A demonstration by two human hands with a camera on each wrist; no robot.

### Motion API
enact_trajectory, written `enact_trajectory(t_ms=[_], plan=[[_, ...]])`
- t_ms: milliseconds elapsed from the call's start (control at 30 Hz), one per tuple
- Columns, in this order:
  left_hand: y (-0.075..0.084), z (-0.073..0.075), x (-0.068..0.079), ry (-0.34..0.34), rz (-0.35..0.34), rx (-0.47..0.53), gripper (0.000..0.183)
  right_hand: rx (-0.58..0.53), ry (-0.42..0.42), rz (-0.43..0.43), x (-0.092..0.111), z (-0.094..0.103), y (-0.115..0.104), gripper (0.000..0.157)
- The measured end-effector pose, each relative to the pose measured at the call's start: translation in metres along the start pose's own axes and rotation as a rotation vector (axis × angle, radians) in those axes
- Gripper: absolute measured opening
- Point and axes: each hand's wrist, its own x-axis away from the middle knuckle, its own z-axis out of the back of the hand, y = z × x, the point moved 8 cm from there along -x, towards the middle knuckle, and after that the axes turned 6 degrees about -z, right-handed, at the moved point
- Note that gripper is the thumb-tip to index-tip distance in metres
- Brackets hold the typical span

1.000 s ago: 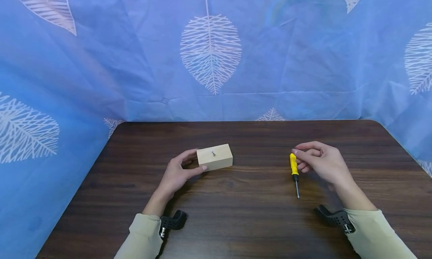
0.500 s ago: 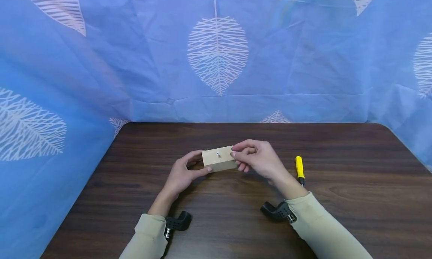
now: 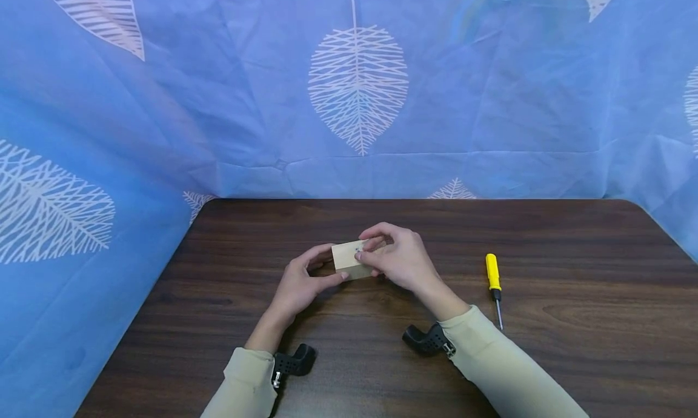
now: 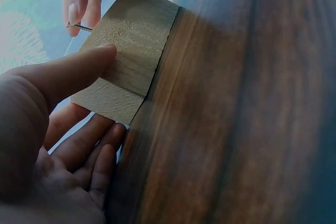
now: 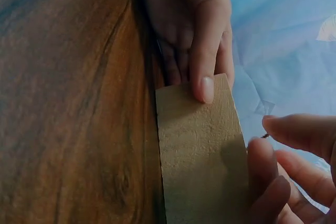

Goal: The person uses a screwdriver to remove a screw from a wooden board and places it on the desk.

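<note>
A pale wooden block [image 3: 345, 258] rests on the dark table, its left end held between the thumb and fingers of my left hand [image 3: 299, 285]. From its top face rises a small metal screw [image 4: 80, 27], standing partly out of the wood. My right hand [image 3: 405, 260] reaches over the block's right end, thumb and finger pinching the screw near its head. In the right wrist view a short piece of thread shows between the right fingertips [image 5: 262, 153]. Well to the right of both hands lies a screwdriver [image 3: 493, 274] with a yellow handle, its tip toward me.
The brown wood-grain table [image 3: 262, 224] has its far edge beyond the hands. Behind it hangs a blue cloth [image 3: 262, 91] with white leaf prints. Each wrist carries a black camera mount, the right one [image 3: 428, 339] close over the table.
My right hand has left the screwdriver handle and moved left to the block, then further along it to the screw. My left hand keeps hold of the block.
</note>
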Motion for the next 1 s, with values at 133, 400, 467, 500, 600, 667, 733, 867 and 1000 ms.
enact_trajectory(t_ms=[133, 400, 467, 500, 600, 667, 733, 867, 1000], plan=[[0.001, -0.001, 0.000, -0.005, -0.007, 0.001, 0.058, 0.013, 0.015, 0.010, 0.001, 0.001, -0.001, 0.024], [0.001, 0.000, 0.000, -0.007, -0.013, 0.000, 0.059, 0.056, 0.030, 0.019, 0.001, -0.002, -0.005, 0.009], [0.001, 0.000, -0.001, -0.005, -0.011, -0.002, 0.059, 0.042, 0.031, 0.018, 0.001, -0.003, -0.005, 0.008], [0.000, 0.000, -0.001, -0.004, -0.009, -0.003, 0.059, 0.032, 0.030, 0.017, 0.001, -0.003, -0.005, 0.008], [0.000, 0.000, -0.001, -0.003, -0.006, -0.004, 0.060, -0.004, 0.026, 0.013, 0.002, -0.002, -0.004, 0.009], [0.000, -0.001, -0.001, -0.005, -0.007, -0.004, 0.060, -0.024, 0.023, 0.012, 0.002, -0.002, -0.004, 0.009], [-0.001, -0.001, -0.001, -0.005, -0.007, -0.004, 0.060, -0.033, 0.023, 0.015, 0.003, -0.001, -0.005, 0.009], [-0.001, -0.001, -0.001, -0.004, -0.009, 0.000, 0.060, -0.033, 0.021, 0.016, 0.006, 0.002, -0.005, 0.011], [-0.001, -0.001, -0.001, -0.001, -0.007, -0.004, 0.060, -0.009, 0.034, 0.010, 0.007, 0.008, -0.001, 0.013]])
